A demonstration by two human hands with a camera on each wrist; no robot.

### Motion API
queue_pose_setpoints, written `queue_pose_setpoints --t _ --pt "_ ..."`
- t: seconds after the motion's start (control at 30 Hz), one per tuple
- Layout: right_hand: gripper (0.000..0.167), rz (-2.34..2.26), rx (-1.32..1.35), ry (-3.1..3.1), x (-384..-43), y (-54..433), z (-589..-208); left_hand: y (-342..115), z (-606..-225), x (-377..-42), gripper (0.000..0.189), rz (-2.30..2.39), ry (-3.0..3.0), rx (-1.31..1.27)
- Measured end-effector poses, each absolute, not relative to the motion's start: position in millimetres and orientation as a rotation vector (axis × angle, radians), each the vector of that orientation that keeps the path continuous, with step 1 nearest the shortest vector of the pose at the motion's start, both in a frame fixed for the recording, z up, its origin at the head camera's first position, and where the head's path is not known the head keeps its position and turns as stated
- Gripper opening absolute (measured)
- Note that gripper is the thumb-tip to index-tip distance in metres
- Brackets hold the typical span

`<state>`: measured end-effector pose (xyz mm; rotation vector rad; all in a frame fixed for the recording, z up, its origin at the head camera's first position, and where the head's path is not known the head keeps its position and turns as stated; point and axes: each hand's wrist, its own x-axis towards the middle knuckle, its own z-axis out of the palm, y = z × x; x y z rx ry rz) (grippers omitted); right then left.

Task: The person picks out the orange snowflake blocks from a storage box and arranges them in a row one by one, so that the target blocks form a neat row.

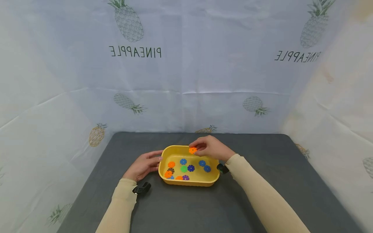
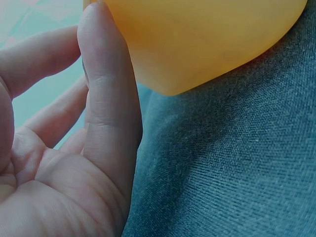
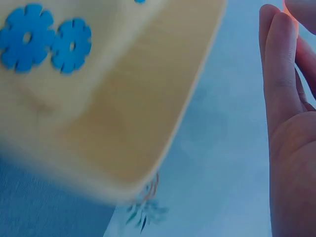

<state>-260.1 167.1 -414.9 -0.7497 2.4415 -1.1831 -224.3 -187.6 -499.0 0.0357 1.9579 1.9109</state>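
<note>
A yellow plastic tray (image 1: 186, 183) holds several flower-shaped notched discs in blue, orange, green, purple and brown. My right hand (image 1: 214, 149) is over the tray's far side and pinches an orange notched disc (image 1: 193, 150) between thumb and fingers. In the right wrist view, fingers partly hide this disc (image 3: 291, 17). At the tray's left end my left hand (image 1: 144, 165) holds the rim, its thumb (image 2: 106, 94) against the wall. Two blue discs, one a larger blue disc (image 3: 25, 38), lie flat inside the tray's right part.
The tray stands on a dark grey table (image 1: 180, 207). A pale cloth (image 1: 204, 74) printed with pineapples hangs behind and along both sides. Black bands (image 1: 142, 188) sit at both wrists, over cream sleeves (image 1: 262, 194).
</note>
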Motion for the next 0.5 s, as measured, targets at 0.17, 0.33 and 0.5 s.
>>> queue_pose_setpoints --t 0.17,0.33,0.5 --pt "0.036 -1.268 -0.622 2.503 -257.5 200.1 -419.9 -188.5 -501.3 -223.9 0.068 1.917 1.952 0.0" --pt "0.036 -1.319 -0.44 2.569 -249.9 237.0 -436.5 -188.1 -502.6 -225.6 0.069 1.922 1.935 0.003" --pt "0.044 -1.314 -0.332 2.63 -236.2 272.0 -455.0 -187.9 -502.6 -227.8 0.073 1.905 1.936 0.048"
